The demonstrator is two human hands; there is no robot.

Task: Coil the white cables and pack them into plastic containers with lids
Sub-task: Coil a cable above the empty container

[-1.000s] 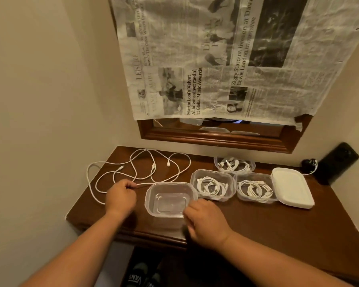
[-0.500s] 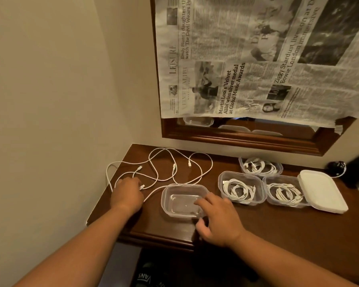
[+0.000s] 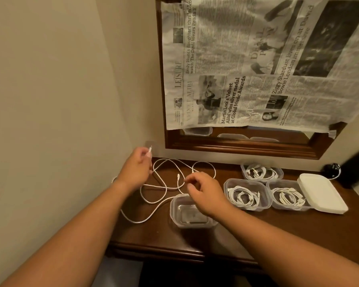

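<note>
Left hand (image 3: 136, 172) has raised the cable (image 3: 150, 151) end.

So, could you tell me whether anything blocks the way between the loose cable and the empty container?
Nothing visible does. The empty container is unlidded and bare inside, right beside the loose cable; only the right hand hangs over its far rim.

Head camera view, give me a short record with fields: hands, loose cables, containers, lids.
left hand: raised, pinching a cable end
right hand: above the empty container, seems to pinch a cable
loose cables: uncoiled loops on the table
empty container: open, nothing inside
filled containers: three, coiled cable in each, uncovered
lids: white stack at the far right
</note>
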